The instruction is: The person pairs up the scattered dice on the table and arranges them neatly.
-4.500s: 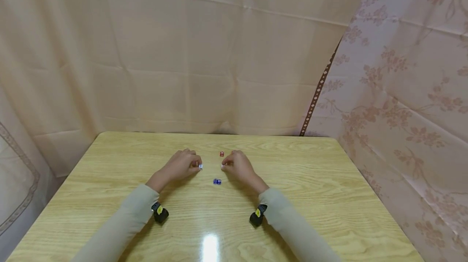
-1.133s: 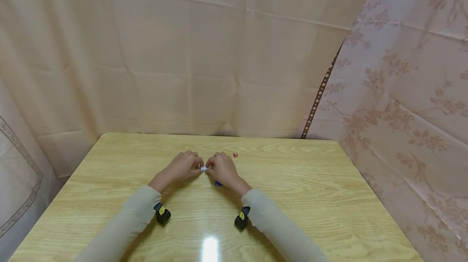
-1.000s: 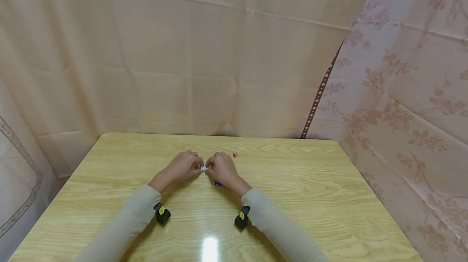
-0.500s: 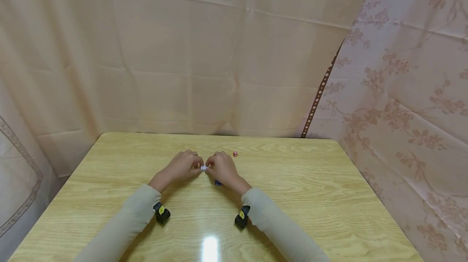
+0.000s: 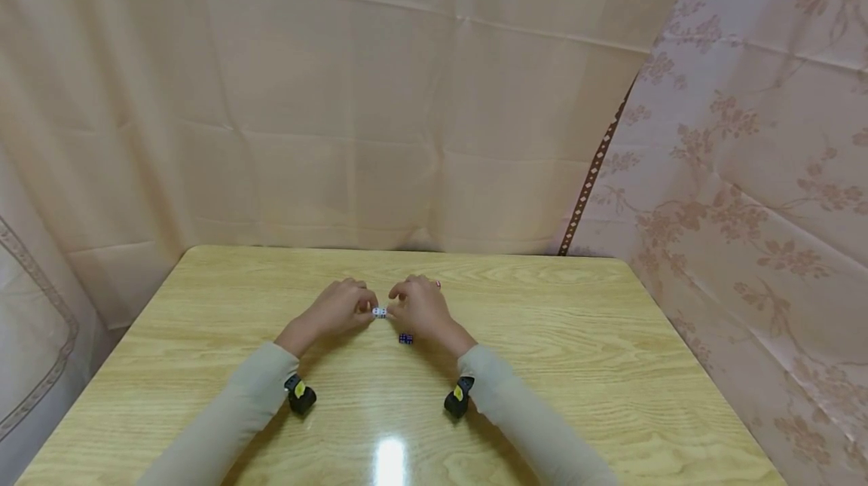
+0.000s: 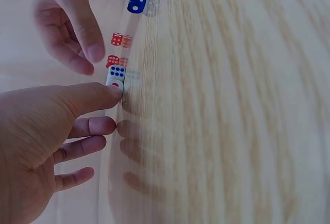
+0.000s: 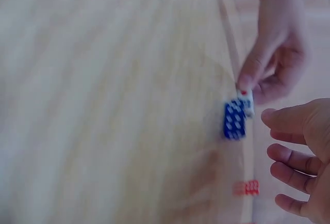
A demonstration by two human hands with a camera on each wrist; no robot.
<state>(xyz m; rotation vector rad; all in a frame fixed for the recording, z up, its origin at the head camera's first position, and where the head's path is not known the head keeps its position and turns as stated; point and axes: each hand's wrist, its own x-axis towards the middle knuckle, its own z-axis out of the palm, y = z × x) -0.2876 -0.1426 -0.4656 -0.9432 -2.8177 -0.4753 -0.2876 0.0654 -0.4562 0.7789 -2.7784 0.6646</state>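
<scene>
Two white dice (image 5: 380,313) stand side by side on the table in the head view. My left hand (image 5: 341,307) pinches the left white die (image 6: 115,85) between thumb and a finger hidden behind it. Just right of the pair, my right hand (image 5: 419,310) is off the dice, its fingers parted and loosely bent in the right wrist view. Two blue dice (image 5: 405,338) sit together nearer the body; in the right wrist view these blue dice (image 7: 235,120) partly cover the white ones. A red die (image 5: 438,285) peeks out behind my right hand.
The left wrist view shows two red dice, one red die (image 6: 117,39) farther off and another red die (image 6: 113,60) just beyond the white pair. A glossy wood-grain table (image 5: 576,365) lies beneath. Beige curtain (image 5: 305,132) hangs behind its far edge.
My right hand carried its white die left against the other one, then let go and drew slightly right. My left hand keeps its pinch. The red die now shows less behind my right hand.
</scene>
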